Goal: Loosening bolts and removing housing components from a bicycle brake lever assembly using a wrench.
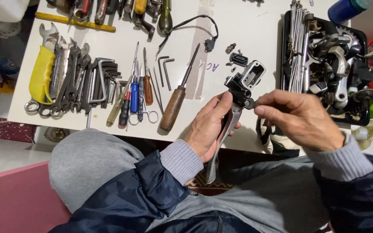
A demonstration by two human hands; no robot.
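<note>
I sit at a white table point(238, 26) crowded with tools, my grey-trousered knees below its edge. At its right end a black tray point(286, 51) holds a bundle of spokes and assorted metal bike parts. At the left lie a row of spanners point(67, 75) beside a yellow-handled tool point(40, 75), then hex keys point(104, 80), several screwdrivers point(134, 97) and a wooden-handled awl point(174, 105). Over the table's near edge my left hand point(208, 129) is closed around a brake lever assembly point(238, 92), its silver lever running down through my palm and its black housing pointing up toward the tray. My right hand point(301, 118) meets it from the right, thumb and forefinger pinched on a small black round part point(250, 104) at the housing's side.
</note>
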